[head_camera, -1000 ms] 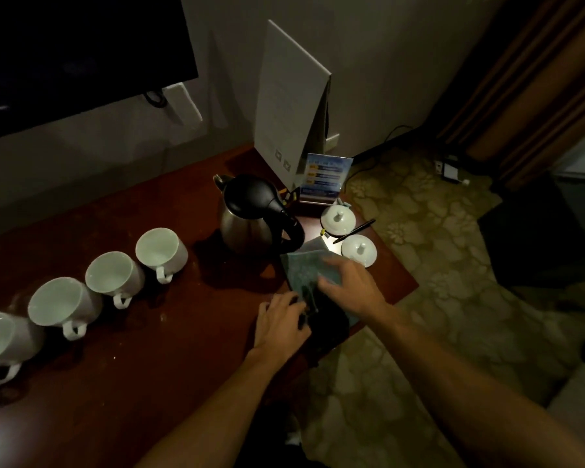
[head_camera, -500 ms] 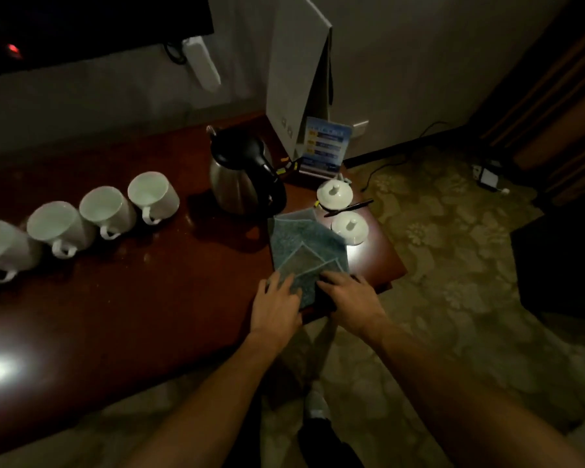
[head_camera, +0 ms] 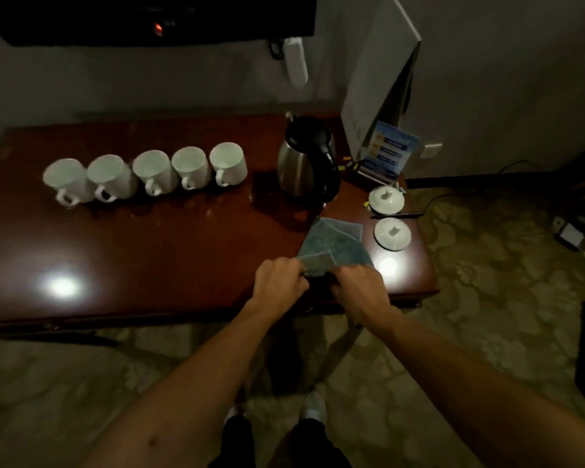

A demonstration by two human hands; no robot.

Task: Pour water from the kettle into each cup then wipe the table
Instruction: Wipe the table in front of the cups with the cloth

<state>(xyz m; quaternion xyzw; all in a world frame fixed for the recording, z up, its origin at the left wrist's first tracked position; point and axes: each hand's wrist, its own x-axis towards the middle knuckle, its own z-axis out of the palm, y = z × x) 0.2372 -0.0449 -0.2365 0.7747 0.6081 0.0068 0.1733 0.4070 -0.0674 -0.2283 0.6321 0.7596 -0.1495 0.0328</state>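
A folded blue-grey cloth (head_camera: 331, 243) lies near the front right of the dark red wooden table (head_camera: 149, 251). My left hand (head_camera: 279, 280) and my right hand (head_camera: 360, 287) both grip its near edge, side by side. Behind the cloth stands a steel kettle (head_camera: 306, 163) with a black lid and handle. Several white cups (head_camera: 190, 167) stand in a row to the kettle's left, handles toward me. Whether they hold water I cannot tell.
Two white cup lids (head_camera: 392, 233) and a dark pen (head_camera: 397, 216) lie right of the cloth. A blue card stand (head_camera: 387, 152) and a tall white folded board (head_camera: 375, 79) occupy the back right corner. A dark screen (head_camera: 149, 18) hangs on the wall. Patterned floor lies beyond the table's right edge.
The view pulled back and lower, bringing the whole cup row into sight. Both hands slid toward the table's front edge and now pinch the cloth's near edge instead of pressing on it.
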